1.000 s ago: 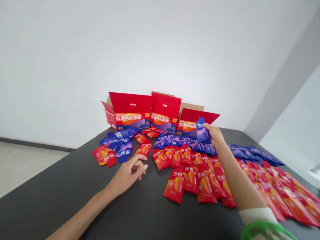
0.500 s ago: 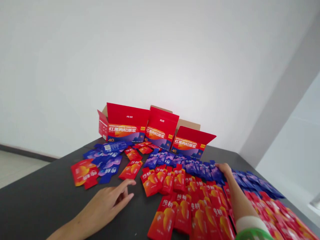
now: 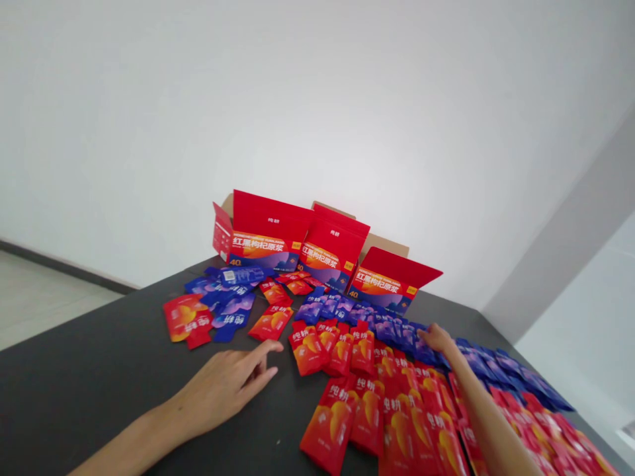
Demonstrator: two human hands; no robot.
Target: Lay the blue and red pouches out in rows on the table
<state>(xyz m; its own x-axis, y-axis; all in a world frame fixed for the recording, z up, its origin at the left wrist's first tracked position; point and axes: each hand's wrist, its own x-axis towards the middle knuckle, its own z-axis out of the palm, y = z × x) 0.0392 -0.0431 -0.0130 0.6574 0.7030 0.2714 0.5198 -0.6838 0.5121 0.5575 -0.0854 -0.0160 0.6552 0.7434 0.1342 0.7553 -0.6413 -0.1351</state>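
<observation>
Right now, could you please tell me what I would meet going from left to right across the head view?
Floor, left hand, middle red box, right red box, right hand, far-right blue packets.

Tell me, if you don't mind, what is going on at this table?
Someone is handling pouches bare-handed. The right hand is at a row of blue pouches, though whether it grips one is unclear. The left hand holds nothing, over the dark table. Rows of red pouches lie nearer the person, and a looser pile of blue and red ones lies to the left. Behind stand three red boxes with raised flaps.
</observation>
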